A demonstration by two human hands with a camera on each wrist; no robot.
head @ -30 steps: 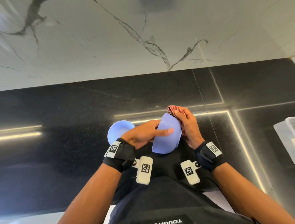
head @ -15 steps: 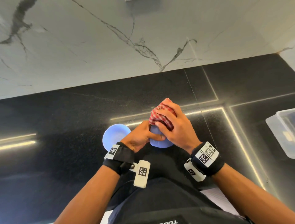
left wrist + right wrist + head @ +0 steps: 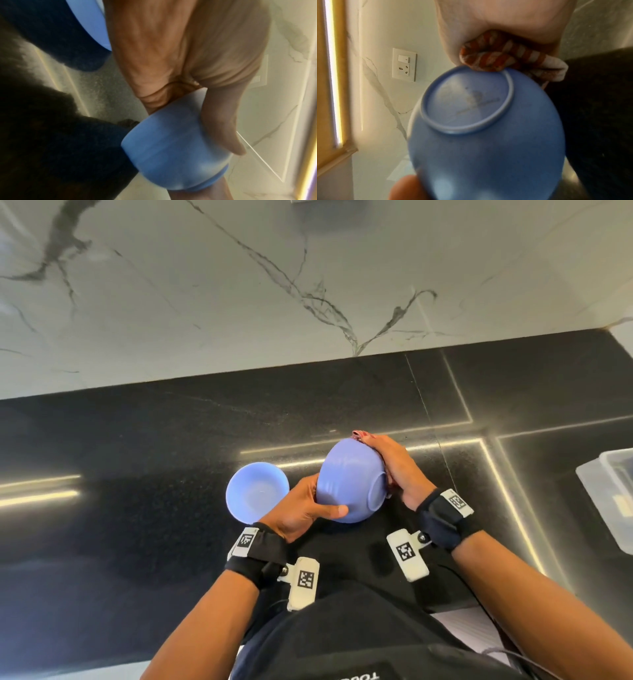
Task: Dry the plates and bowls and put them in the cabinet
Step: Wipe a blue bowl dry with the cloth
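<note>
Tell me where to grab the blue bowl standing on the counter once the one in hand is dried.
Take the standing blue bowl by its rim, coming from above. It sits upright and open-mouthed on the black counter, left of the left hand, so the rim is exposed; a thumb inside and fingers outside should pinch the near wall. The left hand is nearest, but it holds the tilted bowl.

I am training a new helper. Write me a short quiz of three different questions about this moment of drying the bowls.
1. True or false: the left hand holds the tilted bowl.
2. What does the right hand press against that bowl?
A) a sponge
B) a striped cloth
C) a plate
3. Fill in: the second bowl stands on the dark ______, mouth up.

Key: 1 true; 2 B; 3 counter.
</note>
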